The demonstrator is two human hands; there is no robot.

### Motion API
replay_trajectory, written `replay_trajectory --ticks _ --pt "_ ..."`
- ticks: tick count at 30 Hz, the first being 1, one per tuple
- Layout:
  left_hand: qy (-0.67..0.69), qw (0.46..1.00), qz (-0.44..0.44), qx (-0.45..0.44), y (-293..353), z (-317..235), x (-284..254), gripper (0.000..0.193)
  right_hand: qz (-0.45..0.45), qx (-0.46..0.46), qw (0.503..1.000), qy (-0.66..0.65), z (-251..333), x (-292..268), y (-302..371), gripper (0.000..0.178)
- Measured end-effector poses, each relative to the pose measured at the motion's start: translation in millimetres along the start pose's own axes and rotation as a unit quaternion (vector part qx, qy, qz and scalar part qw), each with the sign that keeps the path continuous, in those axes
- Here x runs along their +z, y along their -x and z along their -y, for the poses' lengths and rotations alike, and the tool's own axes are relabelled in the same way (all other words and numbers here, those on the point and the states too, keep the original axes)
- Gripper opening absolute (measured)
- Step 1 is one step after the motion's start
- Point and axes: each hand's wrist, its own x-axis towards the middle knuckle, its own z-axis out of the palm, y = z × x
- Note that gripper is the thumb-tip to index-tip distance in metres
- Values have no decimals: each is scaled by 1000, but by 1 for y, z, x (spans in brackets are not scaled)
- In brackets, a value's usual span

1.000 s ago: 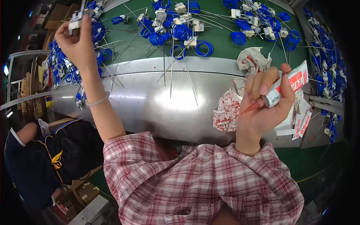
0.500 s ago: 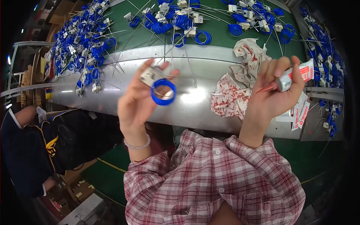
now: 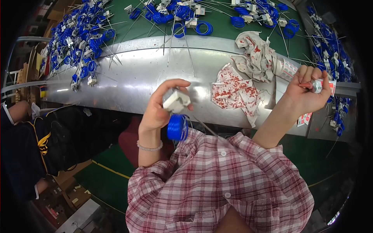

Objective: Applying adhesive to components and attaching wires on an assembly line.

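In front of my chest, my left hand (image 3: 153, 110) grips a capillary thermostat (image 3: 176, 101) by its whitish block. The blue coil (image 3: 177, 128) hangs below the block, seen from its side. Its thin metal rod, blurred, slants down to the right across my shirt. Farther right, my right hand (image 3: 305, 97) is closed around a squeeze tube (image 3: 318, 86) with a red-tipped nozzle that points left. The fingers cover part of the tube. A red-stained cloth (image 3: 233, 93) and a crumpled greyish rag (image 3: 256, 54) lie on the metal bench edge between the hands.
Heaped thermostats with blue coils (image 3: 79, 50) stand at the left, with more on the green surface (image 3: 217, 35) and far right. Red-and-white tubes (image 3: 304, 119) lie below my right forearm. At the left sits another person in dark clothing (image 3: 19, 155), beside a black bag (image 3: 66, 136).
My left hand has come down toward my body, turning the thermostat so its coil shows side-on and its rod points down right. My right hand has moved right with the tube.
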Motion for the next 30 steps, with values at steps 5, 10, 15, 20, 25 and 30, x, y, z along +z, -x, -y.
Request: replay_trajectory --ticks 5,10,15,20,25,30 --pt "324 945 33 26 -27 35 13 83 15 43 999 -3 -17 16 24 16" --pt "199 974 -104 -19 -37 24 51 76 76 34 996 15 -31 31 59 21" --pt "387 921 14 40 -42 29 80 76 147 -194 941 236 -42 39 84 26" --pt "362 927 -66 78 -41 34 107 75 165 -179 942 233 -30 32 85 34" --pt "457 885 -48 81 -45 36 115 77 196 -213 947 141 -34 35 85 35" --pt "498 864 -34 63 -46 32 117 83 287 -138 944 89 -28 32 83 33"
